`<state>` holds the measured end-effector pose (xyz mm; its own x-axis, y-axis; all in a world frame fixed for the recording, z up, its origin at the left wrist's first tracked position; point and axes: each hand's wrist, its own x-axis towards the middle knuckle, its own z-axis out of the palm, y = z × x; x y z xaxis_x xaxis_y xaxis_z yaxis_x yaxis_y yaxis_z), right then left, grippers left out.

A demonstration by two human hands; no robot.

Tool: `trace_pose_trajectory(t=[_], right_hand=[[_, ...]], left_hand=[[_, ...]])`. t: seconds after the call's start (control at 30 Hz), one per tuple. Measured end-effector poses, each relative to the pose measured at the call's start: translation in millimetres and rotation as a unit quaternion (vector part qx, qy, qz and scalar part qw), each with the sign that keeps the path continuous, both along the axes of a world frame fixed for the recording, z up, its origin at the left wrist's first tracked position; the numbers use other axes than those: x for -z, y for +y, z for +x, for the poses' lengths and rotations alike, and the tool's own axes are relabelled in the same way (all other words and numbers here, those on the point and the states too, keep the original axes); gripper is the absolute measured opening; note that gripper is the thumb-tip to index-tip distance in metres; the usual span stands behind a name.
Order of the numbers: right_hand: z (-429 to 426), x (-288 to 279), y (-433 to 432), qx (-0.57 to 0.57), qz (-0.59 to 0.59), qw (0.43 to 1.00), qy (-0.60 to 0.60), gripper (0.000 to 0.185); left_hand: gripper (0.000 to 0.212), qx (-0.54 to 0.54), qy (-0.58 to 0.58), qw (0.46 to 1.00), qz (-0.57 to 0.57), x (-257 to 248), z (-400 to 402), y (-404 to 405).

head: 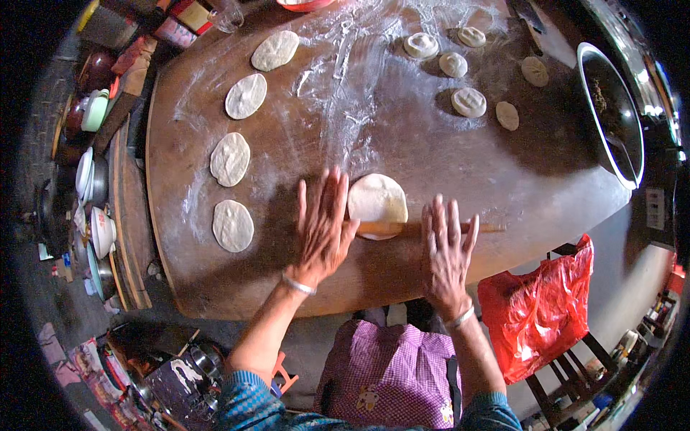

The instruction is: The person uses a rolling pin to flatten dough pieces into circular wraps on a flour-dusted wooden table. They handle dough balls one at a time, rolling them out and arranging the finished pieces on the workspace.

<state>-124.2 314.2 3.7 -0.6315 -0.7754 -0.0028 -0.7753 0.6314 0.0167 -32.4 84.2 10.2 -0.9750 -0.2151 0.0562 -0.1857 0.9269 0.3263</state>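
A wooden rolling pin (380, 228) lies across the lower part of a flat round of dough (376, 202) near the front of the wooden table. My left hand (325, 226) is flat on the pin's left part, fingers spread and pointing away from me. My right hand (448, 245) lies over the pin's right part, palm down, its fingers slightly apart. The pin's right tip sticks out past that hand. Several flattened dough rounds, one of them an oval (233, 226), form a column on the left. Smaller dough pieces (469, 102) sit at the upper right.
Dry flour (345, 81) streaks the wooden table (302, 301). A white-rimmed bowl (640, 156) with dark filling and a utensil stands at the right edge. A knife or scraper (528, 21) lies at the far right. A red plastic bag (539, 312) covers a chair at the right front. Bowls (102, 231) line the left side.
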Motion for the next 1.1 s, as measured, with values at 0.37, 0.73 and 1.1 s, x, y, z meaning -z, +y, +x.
trace_pose_trajectory(t=[0.37, 0.73, 1.1], right_hand=[[19, 5, -3, -0.058, -0.284, 0.954, -0.07, 0.039], [9, 14, -9, -0.061, -0.292, 0.951, -0.079, 0.021], [-1, -2, -34, 0.016, -0.155, 0.978, -0.137, 0.08]], left_hand=[[0.079, 0.124, 0.044, 0.987, 0.087, -19, -54, -3], [0.018, -0.049, 0.095, 0.945, 0.308, 8, -52, -8], [0.016, -0.093, 0.014, 0.899, 0.427, 2, -45, -9]])
